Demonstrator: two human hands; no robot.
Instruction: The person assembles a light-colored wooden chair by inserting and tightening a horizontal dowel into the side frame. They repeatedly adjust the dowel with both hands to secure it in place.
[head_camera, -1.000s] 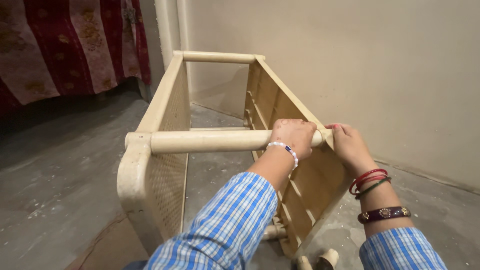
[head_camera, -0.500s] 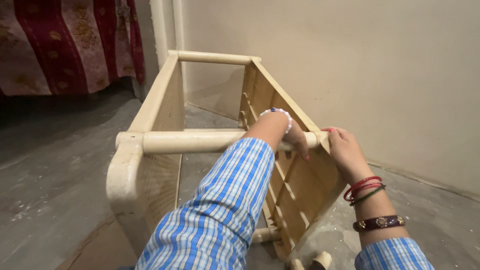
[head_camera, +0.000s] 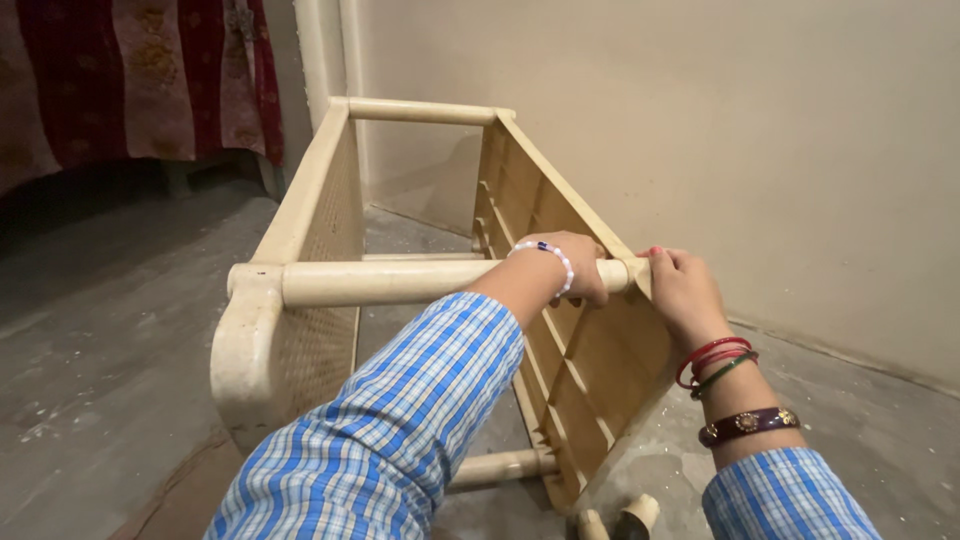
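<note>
Lying on grey concrete floor (head_camera: 120, 340), near beige wall (head_camera: 700, 120): cream plastic open-frame rack (head_camera: 300, 210). Gripping its round top rail (head_camera: 400, 282) at right-end joint: left hand (head_camera: 568, 262), wrapped over for steadying; right hand (head_camera: 682, 290) closed around the rail end.

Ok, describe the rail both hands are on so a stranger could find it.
Start at the cream plastic rack frame standing on the grey floor. The rail is its nearest top crossbar, round and cream, with the left hand and right hand gripping its right end.
</note>
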